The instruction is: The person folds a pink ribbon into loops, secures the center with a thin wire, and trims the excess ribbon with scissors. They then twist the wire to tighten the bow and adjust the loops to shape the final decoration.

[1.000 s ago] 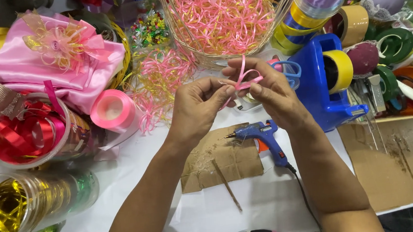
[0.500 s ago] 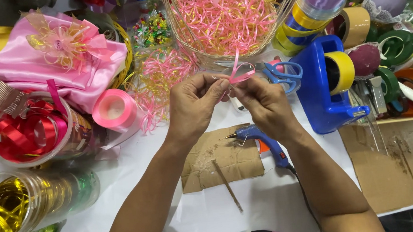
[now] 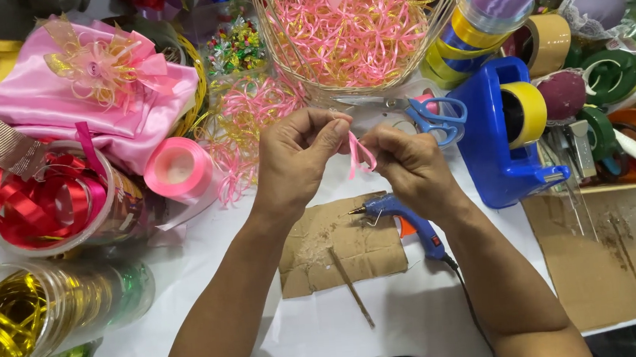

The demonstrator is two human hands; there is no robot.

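Observation:
My left hand (image 3: 298, 157) and my right hand (image 3: 407, 166) meet above the table, both pinching a small looped piece of pink ribbon (image 3: 362, 155) between thumb and fingers. The ribbon's loose ends hang down between the hands. Just below them a blue glue gun (image 3: 403, 217) lies on its side, its nozzle over a scrap of brown cardboard (image 3: 341, 245) with a thin wooden stick (image 3: 352, 286) across it.
A wicker basket (image 3: 304, 90) full of pink ribbon loops stands behind the hands, blue-handled scissors (image 3: 433, 114) and a blue tape dispenser (image 3: 505, 139) to the right. A pink ribbon spool (image 3: 177, 167), jars of red and gold ribbon and pink fabric crowd the left.
Both hands have dropped slightly lower and nearer to me. The ribbon loop, first sticking up above the fingers, now hangs down between the hands.

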